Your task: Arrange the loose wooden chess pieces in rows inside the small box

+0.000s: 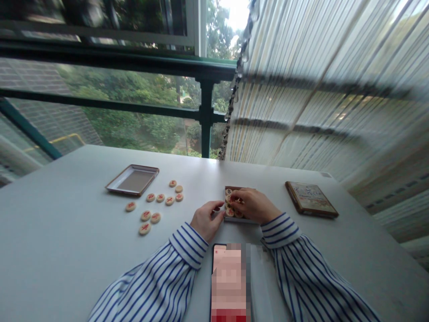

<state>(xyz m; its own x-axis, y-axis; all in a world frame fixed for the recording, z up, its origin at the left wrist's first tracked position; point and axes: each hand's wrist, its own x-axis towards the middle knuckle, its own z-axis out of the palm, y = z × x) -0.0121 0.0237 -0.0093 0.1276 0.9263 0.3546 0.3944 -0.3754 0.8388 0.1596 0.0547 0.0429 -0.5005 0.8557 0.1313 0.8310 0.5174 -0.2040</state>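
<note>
A small box [239, 220] of round wooden Chinese chess pieces stands in front of me, the pieces lying in rows with red or dark characters. Over it reaches my right hand [256, 205], fingertips pinched down on a Chinese chess piece that they mostly cover. My left hand [207, 219] is at the box's left side, thumb and index finger apart with nothing seen between them; whether it touches the box I cannot tell. Several loose Chinese chess pieces [160, 197] with red characters lie to the left, and one piece [178, 189] shows a plain face.
An open shallow lid or tray [117, 191] lies at the back left of the white table [83, 259]. A closed box with a printed cover [311, 199] is on the right. Nearest me is a phone [219, 255] with a blurred screen. Windows and a string curtain [284, 89] are behind.
</note>
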